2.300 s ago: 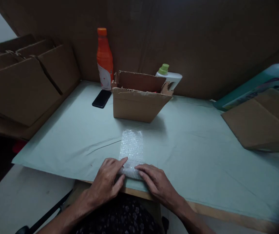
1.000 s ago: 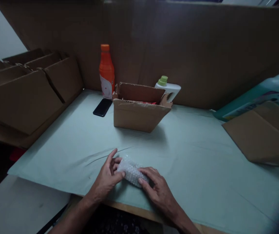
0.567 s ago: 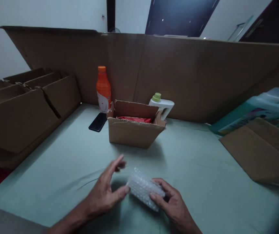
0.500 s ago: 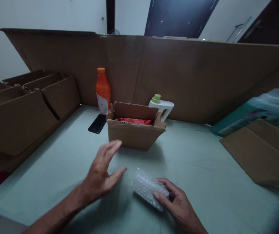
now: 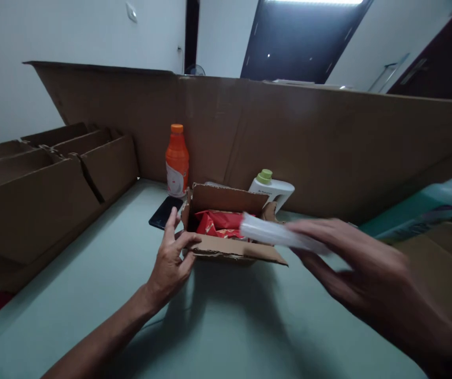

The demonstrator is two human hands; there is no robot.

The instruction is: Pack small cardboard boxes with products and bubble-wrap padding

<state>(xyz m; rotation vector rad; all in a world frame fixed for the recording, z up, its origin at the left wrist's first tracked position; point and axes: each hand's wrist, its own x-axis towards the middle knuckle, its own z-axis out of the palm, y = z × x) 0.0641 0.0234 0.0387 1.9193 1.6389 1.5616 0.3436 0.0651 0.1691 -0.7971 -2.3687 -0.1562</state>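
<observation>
A small open cardboard box (image 5: 229, 197) stands on the table with red packets (image 5: 220, 220) inside it. My left hand (image 5: 170, 260) is at the box's front left corner, its thumb and fingers pinching the folded-out front flap (image 5: 241, 248). Held in my right hand (image 5: 355, 266) is a roll of bubble wrap (image 5: 265, 231), blurred by motion. Its far end hangs over the box's right part, above the red packets. Whether anything is wrapped inside the roll, I cannot tell.
Behind the box stand an orange bottle (image 5: 177, 158) and a white jug with a green cap (image 5: 275, 189). A black phone (image 5: 164, 211) lies left. Cardboard compartments (image 5: 36, 205) line the left side; a teal container (image 5: 427, 205) and cardboard (image 5: 442, 258) are right. A tall cardboard panel (image 5: 308, 142) closes the back.
My right hand has lifted the bubble wrap from the table to over the box. My left hand has moved forward onto the front flap, which now leans outward.
</observation>
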